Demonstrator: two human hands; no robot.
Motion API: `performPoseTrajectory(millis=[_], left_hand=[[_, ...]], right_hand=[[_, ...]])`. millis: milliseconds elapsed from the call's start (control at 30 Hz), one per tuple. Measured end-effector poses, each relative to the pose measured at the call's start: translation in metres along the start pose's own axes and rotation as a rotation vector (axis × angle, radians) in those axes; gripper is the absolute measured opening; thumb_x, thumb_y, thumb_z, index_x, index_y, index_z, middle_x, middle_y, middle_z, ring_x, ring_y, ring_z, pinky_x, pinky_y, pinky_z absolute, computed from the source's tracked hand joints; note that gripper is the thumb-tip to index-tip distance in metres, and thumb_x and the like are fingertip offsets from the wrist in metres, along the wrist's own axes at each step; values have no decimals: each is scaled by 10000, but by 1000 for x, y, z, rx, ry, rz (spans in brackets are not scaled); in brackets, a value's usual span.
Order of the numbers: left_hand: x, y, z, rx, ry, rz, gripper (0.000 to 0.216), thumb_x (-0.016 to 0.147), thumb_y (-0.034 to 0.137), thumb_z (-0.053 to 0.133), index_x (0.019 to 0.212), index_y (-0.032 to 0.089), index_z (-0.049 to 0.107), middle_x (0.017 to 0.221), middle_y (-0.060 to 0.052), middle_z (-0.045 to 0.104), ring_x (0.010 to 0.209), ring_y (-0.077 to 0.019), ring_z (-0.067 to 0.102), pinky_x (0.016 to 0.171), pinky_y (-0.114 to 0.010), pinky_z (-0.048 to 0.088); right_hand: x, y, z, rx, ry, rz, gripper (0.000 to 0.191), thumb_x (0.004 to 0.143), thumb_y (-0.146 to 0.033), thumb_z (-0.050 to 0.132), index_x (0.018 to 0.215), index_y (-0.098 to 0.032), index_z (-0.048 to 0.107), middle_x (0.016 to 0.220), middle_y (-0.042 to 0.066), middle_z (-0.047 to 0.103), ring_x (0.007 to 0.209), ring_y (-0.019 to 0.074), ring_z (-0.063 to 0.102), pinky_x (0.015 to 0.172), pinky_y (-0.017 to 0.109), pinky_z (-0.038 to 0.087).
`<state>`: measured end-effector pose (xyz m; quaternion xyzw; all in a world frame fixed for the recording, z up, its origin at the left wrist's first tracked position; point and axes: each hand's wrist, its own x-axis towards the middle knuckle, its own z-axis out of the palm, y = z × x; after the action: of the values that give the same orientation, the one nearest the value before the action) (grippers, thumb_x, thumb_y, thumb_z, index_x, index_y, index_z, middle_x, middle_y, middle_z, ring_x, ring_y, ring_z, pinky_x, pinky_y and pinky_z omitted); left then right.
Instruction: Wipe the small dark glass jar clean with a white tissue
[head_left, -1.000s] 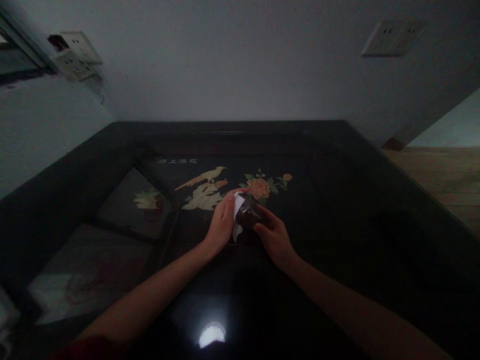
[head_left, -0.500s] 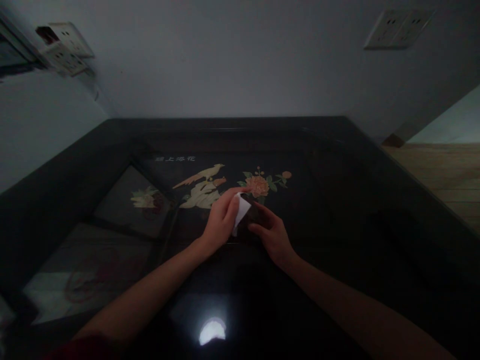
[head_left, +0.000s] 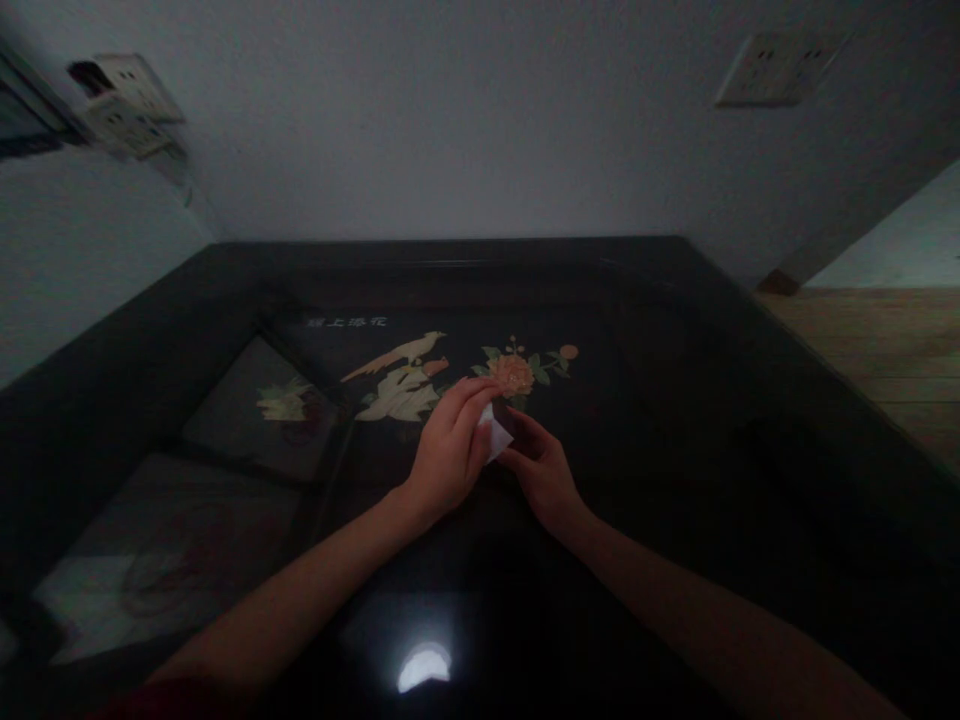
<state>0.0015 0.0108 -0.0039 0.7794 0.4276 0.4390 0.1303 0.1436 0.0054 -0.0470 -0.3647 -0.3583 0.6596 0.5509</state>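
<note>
Near the middle of a glossy black tabletop [head_left: 637, 480], my two hands are close together. My left hand [head_left: 448, 445] has its fingers closed over a folded white tissue [head_left: 499, 437], whose pointed corner shows between the hands. With thumb and fingers, my right hand [head_left: 549, 475] grips a small dark object [head_left: 508, 412], which the tissue touches. Its kind is hard to make out against the black surface. Just beyond my fingers lies a peony picture [head_left: 511, 374] set in the tabletop.
A bird-and-rock picture [head_left: 397, 390] and pale lettering [head_left: 345, 322] decorate the table. Reflections cover its left part, with a bright light spot near the front. Wall sockets [head_left: 780, 68] sit beyond the table, and wooden floor [head_left: 885, 325] lies at the right.
My left hand and the tissue have shifted slightly right, further over the dark object. The right hand has stayed almost in place. The whole view has moved a little.
</note>
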Motion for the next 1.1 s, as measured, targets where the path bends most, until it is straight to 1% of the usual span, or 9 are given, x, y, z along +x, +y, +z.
performPoseTrajectory(millis=[100,167,400,500,567,667,867,967,1100], left_hand=[[-2,-4,0,78,-19,176,368,951,229,345,1257,146,532,1281,-145,575,1262,-228,482,1103,-441,334],[-1,-5,-1,19,-14,131,373,958,236,336,1257,137,536,1288,-148,574,1263,-226,482,1095,-424,342],[15,-3,-4,-547,-38,-626,458,930,431,355,1099,136,661,1024,-97,710,908,-225,653,871,-353,486],[18,-2,-2,-693,-49,-755,450,901,433,376,1030,133,686,940,-80,725,836,-219,662,806,-333,501],[14,0,0,-642,17,-685,438,919,408,348,1035,140,675,990,-84,715,882,-216,654,827,-334,495],[5,1,2,-383,84,-421,436,963,375,287,1120,149,626,1115,-110,670,1018,-220,619,921,-360,463],[-2,-3,1,41,-5,172,365,948,245,358,1253,163,541,1280,-134,594,1285,-238,473,1095,-464,343],[0,-1,-1,32,-26,156,373,954,238,342,1255,174,552,1291,-123,596,1279,-227,483,1087,-448,362],[8,3,-5,-184,-12,-184,416,968,338,311,1177,164,625,1233,-112,639,1179,-233,563,1039,-407,408]], right_hand=[[0,0,1,17,3,0,508,533,-184,840,1015,-266,704,1055,1,734,1014,229,663,954,391,498],[-1,-1,2,10,7,-2,508,536,-185,839,1020,-258,704,1068,8,733,1023,231,660,962,397,493],[-4,-8,3,-54,6,-7,549,507,-184,851,1027,-261,692,1076,10,735,1054,243,662,964,422,509],[-4,-9,2,-63,-6,-13,567,492,-183,859,1025,-269,686,1065,6,736,1048,241,665,949,414,520],[-4,-8,1,-76,-20,-10,559,504,-190,855,1028,-269,680,1058,6,734,1039,242,666,947,419,518],[-4,-7,0,-96,-28,-14,526,529,-201,843,1023,-265,674,1055,6,728,1039,242,658,956,420,503],[-2,-5,2,-56,14,-46,465,518,-195,837,952,-256,682,996,1,730,972,219,660,906,371,517],[-3,-7,3,-62,10,-42,465,514,-195,842,944,-254,675,973,-1,731,953,217,666,899,373,524],[-5,-8,2,-98,0,-24,500,505,-204,855,962,-259,660,993,3,728,984,228,668,919,392,524]])
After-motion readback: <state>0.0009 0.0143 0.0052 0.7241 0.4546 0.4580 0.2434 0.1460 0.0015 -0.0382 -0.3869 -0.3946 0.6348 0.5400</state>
